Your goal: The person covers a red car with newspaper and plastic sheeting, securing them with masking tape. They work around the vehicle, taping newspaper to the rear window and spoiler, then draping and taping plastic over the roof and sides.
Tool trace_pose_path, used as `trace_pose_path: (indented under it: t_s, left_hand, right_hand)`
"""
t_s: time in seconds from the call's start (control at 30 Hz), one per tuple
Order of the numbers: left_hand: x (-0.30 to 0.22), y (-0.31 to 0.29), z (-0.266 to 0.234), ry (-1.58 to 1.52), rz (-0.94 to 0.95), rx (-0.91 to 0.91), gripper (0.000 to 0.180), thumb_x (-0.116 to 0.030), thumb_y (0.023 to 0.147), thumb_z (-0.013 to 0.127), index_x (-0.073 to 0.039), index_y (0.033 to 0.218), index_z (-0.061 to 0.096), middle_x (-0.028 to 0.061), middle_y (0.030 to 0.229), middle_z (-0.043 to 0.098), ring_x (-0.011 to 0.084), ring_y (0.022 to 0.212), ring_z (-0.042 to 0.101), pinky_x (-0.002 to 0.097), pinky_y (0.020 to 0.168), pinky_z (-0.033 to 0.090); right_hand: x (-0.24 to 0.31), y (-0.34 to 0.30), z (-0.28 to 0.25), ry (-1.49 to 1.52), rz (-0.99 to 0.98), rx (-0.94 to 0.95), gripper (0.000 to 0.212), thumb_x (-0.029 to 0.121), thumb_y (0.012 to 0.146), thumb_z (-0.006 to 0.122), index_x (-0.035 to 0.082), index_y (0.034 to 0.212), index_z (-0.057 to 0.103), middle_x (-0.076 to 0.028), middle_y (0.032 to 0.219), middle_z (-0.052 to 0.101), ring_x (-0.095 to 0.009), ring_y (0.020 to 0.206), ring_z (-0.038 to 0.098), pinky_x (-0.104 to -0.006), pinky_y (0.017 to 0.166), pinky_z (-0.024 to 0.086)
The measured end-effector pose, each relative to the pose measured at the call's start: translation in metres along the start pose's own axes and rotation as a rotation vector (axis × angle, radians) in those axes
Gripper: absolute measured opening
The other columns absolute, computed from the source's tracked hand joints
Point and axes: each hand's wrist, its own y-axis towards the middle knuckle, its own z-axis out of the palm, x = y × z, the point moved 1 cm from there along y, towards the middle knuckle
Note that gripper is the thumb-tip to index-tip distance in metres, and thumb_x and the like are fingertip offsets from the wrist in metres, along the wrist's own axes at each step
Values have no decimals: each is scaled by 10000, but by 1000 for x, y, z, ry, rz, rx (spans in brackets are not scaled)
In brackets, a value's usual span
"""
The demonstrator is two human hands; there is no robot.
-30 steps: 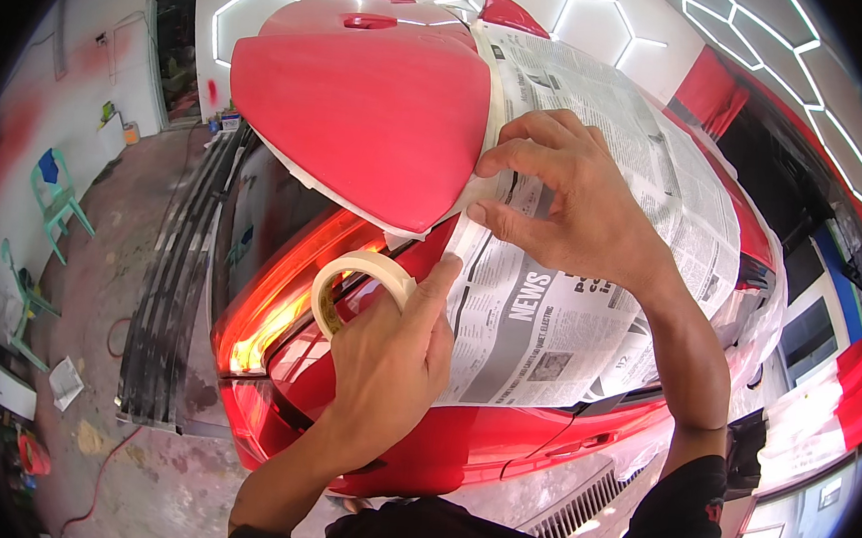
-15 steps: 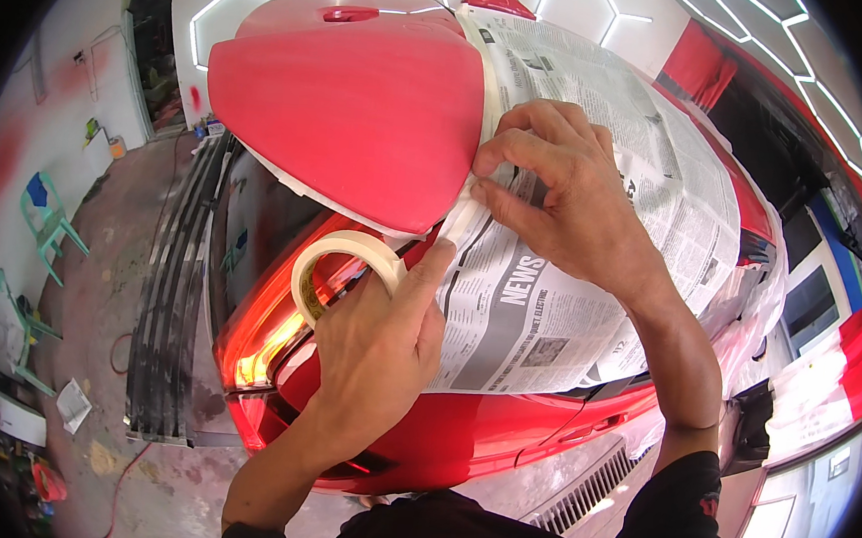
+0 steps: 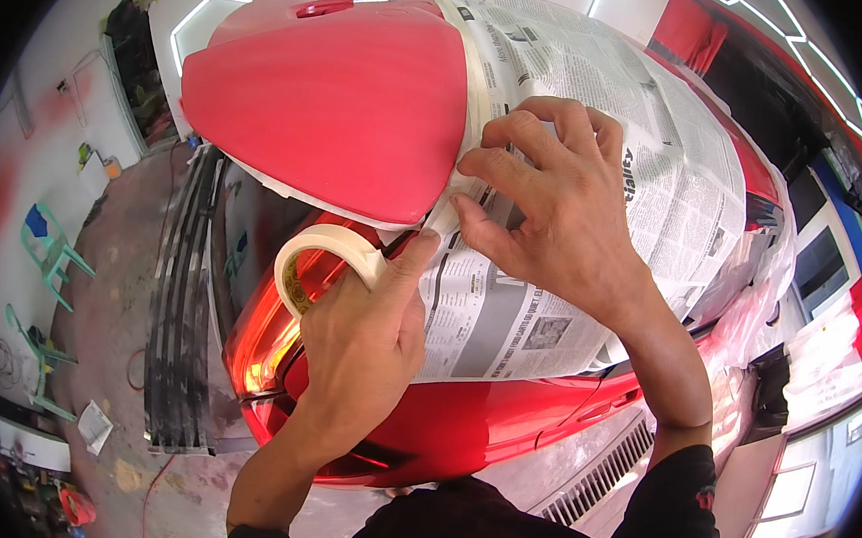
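Observation:
My left hand (image 3: pixel 360 349) holds a roll of cream masking tape (image 3: pixel 334 239) at the lower tip of a matte red car panel (image 3: pixel 327 112). Its thumb presses near the tape strip where the panel meets the newspaper. My right hand (image 3: pixel 561 203) is bent over that seam, thumb and index finger apart, their tips touching or just above the masking tape strip (image 3: pixel 476 97) along the panel's right edge. Printed newspaper sheets (image 3: pixel 646 199) cover the car body to the right of the strip. Under the roll shows the lit-looking red and orange tail light (image 3: pixel 268 343).
Glossy red bodywork (image 3: pixel 460 421) curves below the paper. A long black ribbed part (image 3: pixel 180 311) stands left of the car. Green plastic chairs (image 3: pixel 52 253) are by the left wall, and a floor grate (image 3: pixel 602 471) lies at lower right. Clear plastic sheeting (image 3: pixel 747 326) hangs at the right.
The view has shifted, moving the car slightly left and up. My right thumb and index finger have spread further apart along the seam. My left hand still keeps the roll.

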Motion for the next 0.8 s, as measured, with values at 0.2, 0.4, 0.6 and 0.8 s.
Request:
trace_pose_path:
  t_s: [0.2,0.4,0.6,0.8]
  left_hand:
    - [4,2,-5,4,-8,25,345,52,986,643,-45,1296,759,174,856,699,262,694,668,386,658,516]
    - [9,1,-9,1,-15,49,355,66,975,635,-41,1291,760,140,805,652,233,676,624,379,659,492]
    - [13,1,-8,14,32,35,359,67,971,642,-44,1292,761,130,795,640,236,673,615,378,656,485]
    - [15,-5,-9,17,16,32,369,70,964,656,-51,1297,763,126,801,641,234,686,615,378,658,489]
  right_hand:
    - [4,-2,10,-8,69,-61,232,206,767,887,163,969,782,11,1116,720,-268,1205,619,-465,1042,413]
    - [5,-4,14,34,85,-85,293,219,738,902,159,992,770,-9,1143,716,-281,1204,615,-479,1050,408]
    - [8,-3,8,59,128,-17,392,298,707,915,167,1040,755,-22,1188,698,-293,1230,599,-494,1056,400]
    - [13,-6,14,36,132,-45,379,295,706,922,178,1018,743,-10,1176,688,-292,1220,595,-491,1040,397]
